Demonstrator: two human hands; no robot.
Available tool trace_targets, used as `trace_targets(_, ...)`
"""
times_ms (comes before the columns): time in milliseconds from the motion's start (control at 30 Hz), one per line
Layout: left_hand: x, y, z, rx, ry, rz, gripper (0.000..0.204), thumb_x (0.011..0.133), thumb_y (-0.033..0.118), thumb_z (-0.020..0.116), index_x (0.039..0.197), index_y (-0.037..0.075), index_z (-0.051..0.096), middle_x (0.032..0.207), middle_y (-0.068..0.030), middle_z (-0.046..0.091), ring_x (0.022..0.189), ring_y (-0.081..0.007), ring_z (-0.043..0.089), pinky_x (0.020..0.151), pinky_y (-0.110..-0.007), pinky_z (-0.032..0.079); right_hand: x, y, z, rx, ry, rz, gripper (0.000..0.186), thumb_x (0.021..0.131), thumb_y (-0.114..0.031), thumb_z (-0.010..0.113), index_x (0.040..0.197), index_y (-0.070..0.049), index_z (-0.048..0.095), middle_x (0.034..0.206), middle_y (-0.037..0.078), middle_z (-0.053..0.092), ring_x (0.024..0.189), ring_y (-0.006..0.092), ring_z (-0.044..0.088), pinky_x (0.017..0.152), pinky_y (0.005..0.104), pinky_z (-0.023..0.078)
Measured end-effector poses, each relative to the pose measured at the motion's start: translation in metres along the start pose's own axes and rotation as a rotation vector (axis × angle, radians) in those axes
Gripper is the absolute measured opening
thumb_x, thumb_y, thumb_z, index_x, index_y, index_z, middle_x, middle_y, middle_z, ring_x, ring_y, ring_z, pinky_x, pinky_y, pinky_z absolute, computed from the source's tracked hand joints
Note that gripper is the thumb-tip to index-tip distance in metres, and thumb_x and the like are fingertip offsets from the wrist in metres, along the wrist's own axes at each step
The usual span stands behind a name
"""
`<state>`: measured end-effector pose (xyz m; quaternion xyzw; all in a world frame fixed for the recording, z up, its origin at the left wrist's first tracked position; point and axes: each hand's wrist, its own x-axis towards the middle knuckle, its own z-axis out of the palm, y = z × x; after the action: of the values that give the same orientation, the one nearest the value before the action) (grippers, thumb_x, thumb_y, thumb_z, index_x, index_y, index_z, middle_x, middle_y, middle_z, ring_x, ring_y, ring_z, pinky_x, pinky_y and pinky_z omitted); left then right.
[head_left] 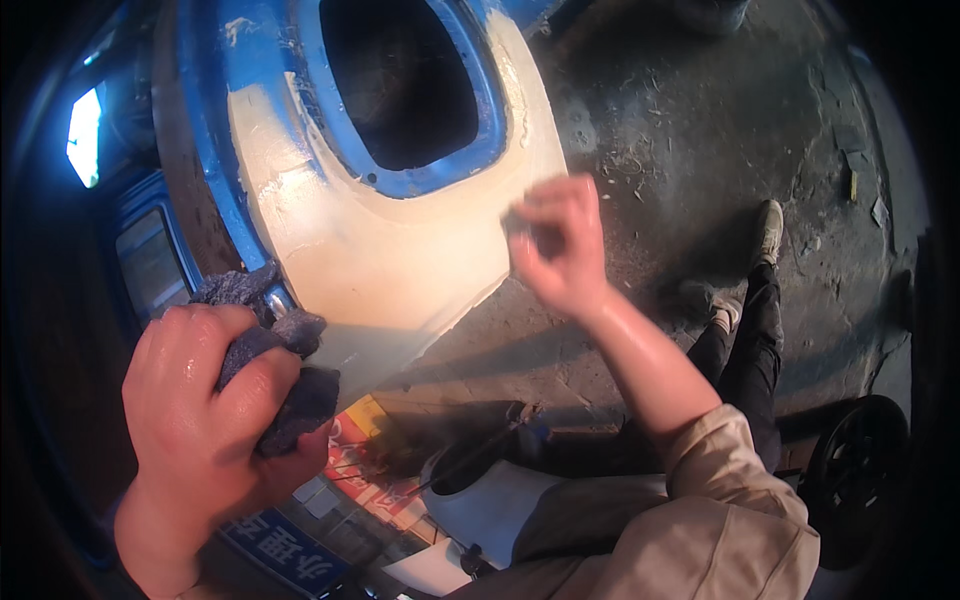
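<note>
At the panel [355, 250]'s lower left, the left hand [195, 395] clasps cloth [300, 408], presumably keeping it bunched; at its right edge, the curled right hand [565, 240]'s contents are unclear.

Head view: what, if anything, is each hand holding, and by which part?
The left hand grips a bunched dark cloth around its crumpled middle, folds sticking out. The right hand is blurred; whether it holds anything cannot be told.
</note>
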<state>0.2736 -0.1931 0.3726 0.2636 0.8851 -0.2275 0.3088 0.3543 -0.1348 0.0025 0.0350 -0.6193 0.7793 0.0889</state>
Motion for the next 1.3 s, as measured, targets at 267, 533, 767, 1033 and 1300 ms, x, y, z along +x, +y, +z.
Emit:
trace_targets(267,-0.007,0.005,-0.004,0.002,-0.015,-0.017,0.041,0.064,0.028,0.085,0.095,0.011,0.066,0.094,-0.0152,0.06,0.082,-0.0321,0.064,0.067,-0.042,0.051,-0.01,-0.022,0.003,-0.056,0.008,0.043,0.022,0.08,-0.011,0.074,0.101,-0.005,0.068,0.109,0.014,0.057,0.102,0.0277,0.054,0.09,0.0417,0.046)
trace_targets(533,0.004,0.002,-0.005,-0.001,-0.008,0.06,0.039,0.061,0.018,0.081,0.093,0.01,0.061,0.093,-0.0148,0.059,0.078,-0.0337,0.061,0.064,-0.042,0.047,0.045,0.027,0.006,-0.041,0.079,0.079,0.021,0.082,-0.009,0.072,0.102,-0.003,0.068,0.105,0.014,0.057,0.099,0.0281,0.056,0.088,0.038,0.048)
trace_targets(767,-0.004,0.005,-0.002,-0.013,0.025,0.021,0.037,0.058,0.014,0.079,0.09,0.008,0.062,0.092,-0.0144,0.059,0.077,-0.0337,0.06,0.064,-0.042,0.046,-0.012,-0.013,-0.004,0.081,-0.021,-0.132,0.025,0.077,-0.008,0.073,0.101,-0.006,0.068,0.105,0.013,0.057,0.096,0.0278,0.056,0.087,0.0407,0.047)
trace_targets(1033,0.001,0.005,-0.001,0.008,0.037,0.038,0.038,0.056,0.013,0.079,0.089,0.008,0.062,0.092,-0.014,0.059,0.076,-0.0332,0.059,0.063,-0.041,0.046,0.01,0.012,0.003,-0.061,-0.011,-0.07,0.021,0.079,-0.009,0.073,0.1,-0.005,0.07,0.103,0.013,0.058,0.099,0.0273,0.056,0.089,0.0407,0.047)
trace_targets(1300,0.003,0.003,-0.001,-0.01,0.053,0.042,0.036,0.057,0.011,0.078,0.089,0.007,0.062,0.09,-0.0142,0.059,0.075,-0.0333,0.06,0.062,-0.041,0.045,0.049,0.02,0.009,0.028,0.046,0.059,0.017,0.082,-0.009,0.069,0.099,-0.004,0.069,0.099,0.013,0.059,0.096,0.029,0.054,0.087,0.0386,0.045)
